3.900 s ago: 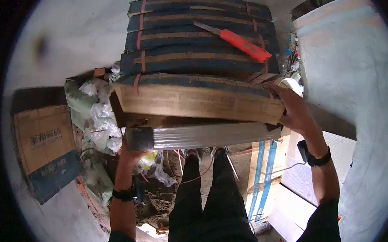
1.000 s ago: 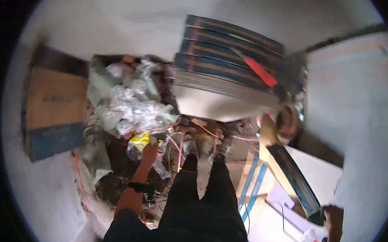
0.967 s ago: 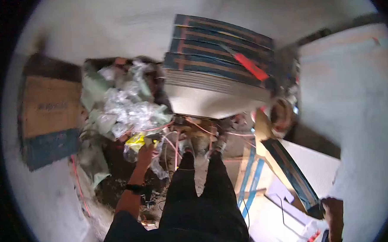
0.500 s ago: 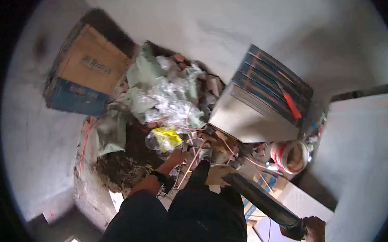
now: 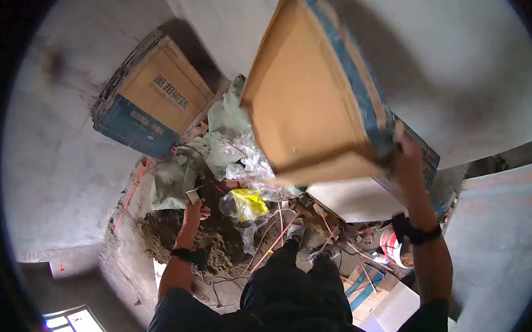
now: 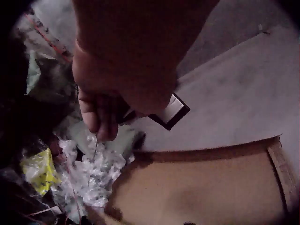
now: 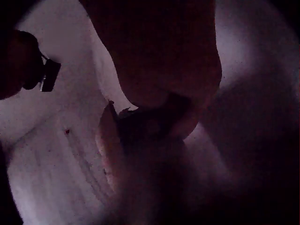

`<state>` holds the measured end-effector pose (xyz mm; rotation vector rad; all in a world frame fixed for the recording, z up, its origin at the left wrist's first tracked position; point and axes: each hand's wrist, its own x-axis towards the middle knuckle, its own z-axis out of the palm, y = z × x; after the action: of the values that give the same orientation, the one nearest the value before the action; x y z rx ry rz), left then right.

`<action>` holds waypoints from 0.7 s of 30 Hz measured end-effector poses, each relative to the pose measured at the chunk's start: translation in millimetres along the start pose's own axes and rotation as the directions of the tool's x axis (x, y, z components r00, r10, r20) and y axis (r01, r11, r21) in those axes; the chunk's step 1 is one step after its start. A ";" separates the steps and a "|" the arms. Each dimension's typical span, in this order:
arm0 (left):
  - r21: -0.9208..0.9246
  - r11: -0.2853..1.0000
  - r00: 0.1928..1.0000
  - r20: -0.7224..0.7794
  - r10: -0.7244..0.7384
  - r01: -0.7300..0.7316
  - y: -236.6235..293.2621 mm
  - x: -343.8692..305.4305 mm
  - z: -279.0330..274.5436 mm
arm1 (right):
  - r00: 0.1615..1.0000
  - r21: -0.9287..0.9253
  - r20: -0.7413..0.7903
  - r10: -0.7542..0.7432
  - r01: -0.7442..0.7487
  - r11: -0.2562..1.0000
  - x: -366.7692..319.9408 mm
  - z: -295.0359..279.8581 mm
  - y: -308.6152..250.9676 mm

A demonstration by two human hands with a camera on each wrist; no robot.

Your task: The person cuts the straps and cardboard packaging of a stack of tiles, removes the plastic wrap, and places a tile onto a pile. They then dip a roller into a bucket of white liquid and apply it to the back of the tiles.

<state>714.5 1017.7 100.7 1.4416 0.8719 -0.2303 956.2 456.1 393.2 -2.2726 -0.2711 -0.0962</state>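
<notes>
My right hand (image 5: 407, 166) grips the dark blue end of a large brown cardboard box cover (image 5: 304, 99). The cover is raised and tilted, its plain inside facing me, and it overlaps the tile stack (image 5: 350, 199) in the head view. My left hand (image 5: 192, 216) pinches a small dark-edged corner protector (image 6: 171, 111) with a pale face, above the soil and the green sacking. In the left wrist view the cover (image 6: 201, 187) lies below and beyond that hand. The right wrist view is very dark and shows little of the grip.
Banded cartons (image 5: 171, 96) lean on the left wall. Crumpled clear plastic (image 5: 251, 161) and a yellow bag (image 5: 250, 203) lie ahead of my feet among pink straps and rubble. A bucket (image 5: 395, 246) and pale panels (image 5: 397, 308) stand on the right.
The cover, first held in both hands over the tiles, went low to my right and has now swung up and left. My view has turned left; the red knife is hidden now.
</notes>
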 end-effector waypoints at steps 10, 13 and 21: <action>0.005 1.000 0.938 0.345 0.025 -0.028 -42.7 141.5 124.8 | 0.963 -0.275 0.250 -0.099 0.169 0.947 -126.5 54.6 182.5; -0.176 0.984 0.791 0.606 0.078 0.039 -61.3 240.5 150.4 | 0.907 -0.385 0.371 0.200 -0.046 0.922 -262.9 19.8 188.9; 0.439 0.841 0.935 0.292 0.200 -0.317 54.2 236.1 274.2 | 0.393 0.075 -0.061 0.917 -0.915 0.397 -549.2 22.4 142.1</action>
<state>1013.3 859.0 -38.4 1.9333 0.4235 -0.4247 453.1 293.0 186.8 -2.0536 1.0821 0.3934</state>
